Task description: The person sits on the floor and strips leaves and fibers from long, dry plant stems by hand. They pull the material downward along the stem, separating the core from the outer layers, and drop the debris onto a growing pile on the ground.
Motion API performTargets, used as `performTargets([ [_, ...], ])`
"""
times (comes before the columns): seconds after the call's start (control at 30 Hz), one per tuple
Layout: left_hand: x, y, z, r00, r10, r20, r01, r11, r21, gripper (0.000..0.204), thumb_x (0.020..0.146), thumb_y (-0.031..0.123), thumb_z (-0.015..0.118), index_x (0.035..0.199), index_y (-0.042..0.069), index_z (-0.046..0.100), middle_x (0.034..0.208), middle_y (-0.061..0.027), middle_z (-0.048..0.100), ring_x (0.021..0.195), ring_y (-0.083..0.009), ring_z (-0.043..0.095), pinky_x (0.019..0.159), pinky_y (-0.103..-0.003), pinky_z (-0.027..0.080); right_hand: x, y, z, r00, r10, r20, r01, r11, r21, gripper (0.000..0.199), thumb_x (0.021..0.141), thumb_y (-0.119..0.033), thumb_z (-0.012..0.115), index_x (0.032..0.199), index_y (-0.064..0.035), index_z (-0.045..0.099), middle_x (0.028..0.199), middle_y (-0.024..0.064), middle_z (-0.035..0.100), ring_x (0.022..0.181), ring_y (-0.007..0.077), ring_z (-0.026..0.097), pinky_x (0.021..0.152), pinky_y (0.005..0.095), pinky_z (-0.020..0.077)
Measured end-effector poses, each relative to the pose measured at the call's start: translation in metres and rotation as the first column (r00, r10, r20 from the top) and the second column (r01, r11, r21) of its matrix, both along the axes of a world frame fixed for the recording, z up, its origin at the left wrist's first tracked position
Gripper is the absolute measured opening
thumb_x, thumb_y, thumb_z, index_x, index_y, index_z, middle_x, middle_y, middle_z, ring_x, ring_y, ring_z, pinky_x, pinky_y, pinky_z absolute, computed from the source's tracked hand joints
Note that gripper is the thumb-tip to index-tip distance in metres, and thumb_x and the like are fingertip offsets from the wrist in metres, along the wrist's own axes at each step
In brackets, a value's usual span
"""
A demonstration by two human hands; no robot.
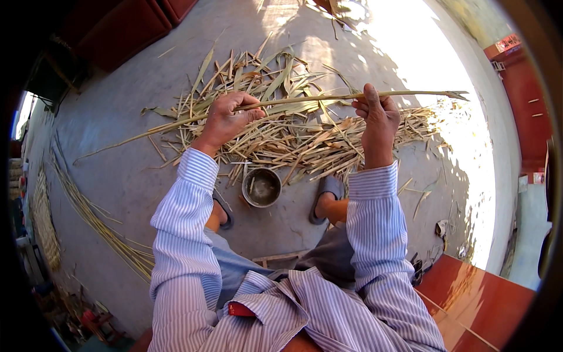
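A long, thin reed-like stalk [311, 100] stretches nearly across the view in front of me, held up in both hands. It tapers to a fine tip at the left and ends in a thicker, pointed sheath at the right. My left hand [227, 122] is closed around it left of the middle. Nearer the thick end, my right hand [379, 124] pinches it, thumb raised along the stalk. Below the hands lies a loose pile of dry stripped leaves and sheaths [328, 144].
A round metal bowl [271, 190] stands on the floor between my slippered feet. Several long thin stalks [97, 217] lie bundled at the left. A red sofa [120, 32] is at the far left, a red cabinet [528, 108] at the right, and a reddish tabletop [463, 293] near right.
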State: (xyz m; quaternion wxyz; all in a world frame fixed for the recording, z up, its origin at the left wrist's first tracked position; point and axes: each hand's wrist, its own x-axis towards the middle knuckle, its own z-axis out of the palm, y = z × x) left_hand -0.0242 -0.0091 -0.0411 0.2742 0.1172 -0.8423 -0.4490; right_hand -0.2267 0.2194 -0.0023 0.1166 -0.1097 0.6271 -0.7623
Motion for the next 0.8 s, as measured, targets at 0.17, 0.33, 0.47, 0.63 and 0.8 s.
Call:
performTargets([
  [0.17, 0.006, -0.003, 0.004, 0.999, 0.035, 0.028, -0.044, 0.899, 0.435, 0.022, 0.081, 0.019, 0.077, 0.092, 0.002, 0.068, 0.084, -0.0024, 0.068, 0.074, -0.0099, 0.062, 0.069, -0.023, 0.05, 0.004, 0.002, 0.0, 0.999, 0.04, 0.001, -0.04, 0.999, 0.009, 0.035, 0.084, -0.033, 0.076, 0.09, -0.0013, 0.062, 0.079, 0.0079, 0.068, 0.066, 0.0135, 0.067, 0.055, 0.0201, 0.0498],
  [0.33, 0.014, -0.047, 0.006, 0.954, 0.291, -0.073, -0.205, 0.812, 0.547, 0.026, 0.085, 0.026, 0.073, 0.095, 0.003, 0.066, 0.083, -0.0035, 0.069, 0.073, -0.0134, 0.063, 0.073, -0.026, 0.05, 0.003, 0.005, -0.002, 0.998, 0.055, 0.016, -0.055, 0.998, 0.033, 0.034, 0.086, -0.031, 0.074, 0.094, -0.0001, 0.062, 0.082, 0.0091, 0.069, 0.069, 0.0144, 0.068, 0.058, 0.0204, 0.0521],
  [0.47, -0.001, -0.021, 0.014, 0.942, 0.313, -0.12, -0.325, 0.767, -0.554, 0.034, 0.09, 0.037, 0.064, 0.096, 0.004, 0.067, 0.079, -0.0077, 0.068, 0.076, -0.0233, 0.063, 0.075, -0.035, 0.046, 0.015, -0.001, -0.003, 0.988, 0.149, 0.028, -0.149, 0.989, -0.005, 0.028, 0.09, -0.025, 0.07, 0.1, 0.0, 0.063, 0.087, 0.0109, 0.07, 0.077, 0.0167, 0.07, 0.062, 0.0216, 0.0552],
  [0.63, -0.031, 0.036, 0.033, 0.998, -0.011, -0.065, -0.028, 0.819, -0.573, 0.029, 0.09, 0.034, 0.062, 0.089, 0.006, 0.069, 0.077, -0.0081, 0.067, 0.073, -0.0257, 0.061, 0.068, -0.039, 0.042, 0.03, -0.014, -0.004, 0.934, 0.355, -0.03, -0.357, 0.931, -0.075, 0.029, 0.094, -0.026, 0.063, 0.108, -0.0007, 0.062, 0.097, 0.0126, 0.071, 0.087, 0.0187, 0.07, 0.076, 0.0268, 0.0567],
  [0.8, -0.037, 0.031, 0.032, 0.997, 0.066, -0.051, -0.082, 0.872, -0.483, 0.019, 0.085, 0.026, 0.067, 0.081, 0.008, 0.068, 0.07, -0.0061, 0.063, 0.067, -0.0251, 0.058, 0.063, -0.038, 0.038, 0.02, -0.005, 0.0, 0.979, 0.196, -0.056, -0.204, 0.958, -0.204, 0.028, 0.095, -0.025, 0.061, 0.111, -0.001, 0.061, 0.1, 0.014, 0.071, 0.087, 0.0194, 0.07, 0.076, 0.0268, 0.0564],
])
